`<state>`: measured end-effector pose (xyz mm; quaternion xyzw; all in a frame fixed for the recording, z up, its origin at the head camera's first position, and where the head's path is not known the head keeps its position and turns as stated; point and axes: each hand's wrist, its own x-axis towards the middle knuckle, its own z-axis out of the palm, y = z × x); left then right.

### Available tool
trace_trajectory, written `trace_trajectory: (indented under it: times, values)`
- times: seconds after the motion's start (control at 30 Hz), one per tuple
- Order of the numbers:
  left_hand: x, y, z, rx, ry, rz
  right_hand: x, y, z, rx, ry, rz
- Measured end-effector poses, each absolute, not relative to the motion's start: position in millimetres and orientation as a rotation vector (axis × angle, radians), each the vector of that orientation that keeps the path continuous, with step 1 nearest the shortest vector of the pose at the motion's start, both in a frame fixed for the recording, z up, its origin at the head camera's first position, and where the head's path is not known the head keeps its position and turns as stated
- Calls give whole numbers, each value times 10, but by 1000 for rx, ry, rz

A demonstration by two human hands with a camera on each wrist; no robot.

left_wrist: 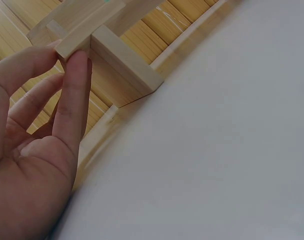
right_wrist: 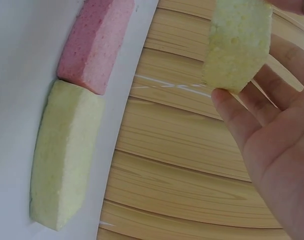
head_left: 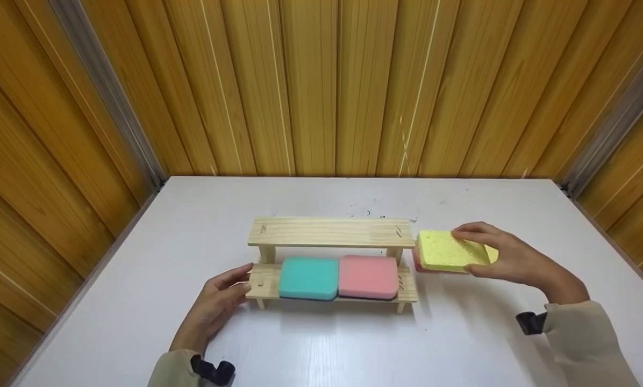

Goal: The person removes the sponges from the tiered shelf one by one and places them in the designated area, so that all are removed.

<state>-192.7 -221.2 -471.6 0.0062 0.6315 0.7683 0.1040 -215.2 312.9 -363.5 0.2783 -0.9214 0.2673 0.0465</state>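
My right hand (head_left: 507, 258) pinches a yellow sponge (head_left: 448, 250) between thumb and fingers, to the right of the two-tier wooden rack (head_left: 329, 231). In the right wrist view this held sponge is raised off the table. A pink sponge (right_wrist: 94, 45) and another yellow sponge (right_wrist: 67, 155) lie end to end on the table; from the head they are mostly hidden beneath the held one. My left hand (head_left: 219, 301) pinches the left end of the rack's lower step. On that step sit a teal sponge (head_left: 309, 277) and a pink sponge (head_left: 368, 276), side by side.
The rack's upper step (head_left: 329, 231) shows bare wood. Beneath everything is a white table (head_left: 354, 349) with small dark specks near the rack's back. Wood-patterned panels (head_left: 311, 86) rise behind the table and at both sides.
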Motion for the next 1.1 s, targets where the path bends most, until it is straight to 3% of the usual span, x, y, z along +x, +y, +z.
trace_trajectory:
  times: [1.1]
  values:
    - [-1936, -2210, -4717, -30, 1852, 2268, -2115, 3240, -3950, 773, -2991, 817]
